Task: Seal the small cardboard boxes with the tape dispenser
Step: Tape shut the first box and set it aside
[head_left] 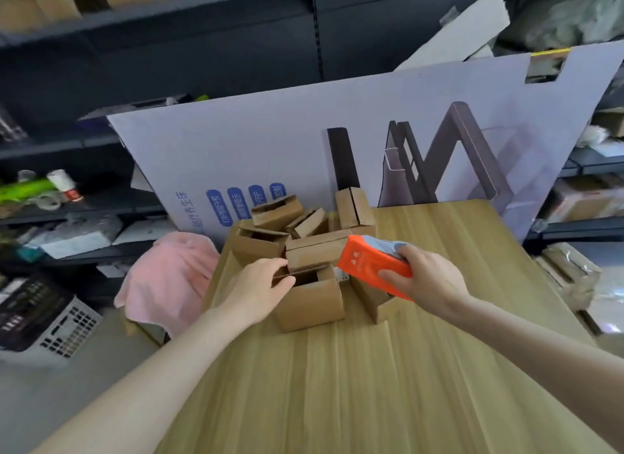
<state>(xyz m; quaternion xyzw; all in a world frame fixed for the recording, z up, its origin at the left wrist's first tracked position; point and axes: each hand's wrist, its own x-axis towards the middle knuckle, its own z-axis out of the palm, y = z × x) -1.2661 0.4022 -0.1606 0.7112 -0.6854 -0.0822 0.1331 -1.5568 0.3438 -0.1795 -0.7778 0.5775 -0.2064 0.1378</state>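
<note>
The left hand (260,286) grips the rim of the open small box (314,305) on the desk (337,386). The right hand (430,279) holds the orange tape dispenser (366,266) just beside it. With the flaps unfolded, the tape could miss the seam.

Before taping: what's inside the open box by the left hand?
Only dark shadow shows in the open box; the left hand and a flap hide part of it, so contents are unclear.

Dark shelving (202,31) behind a pale wooden table (371,386), a large printed cardboard sheet (304,142) upright between them.
</note>
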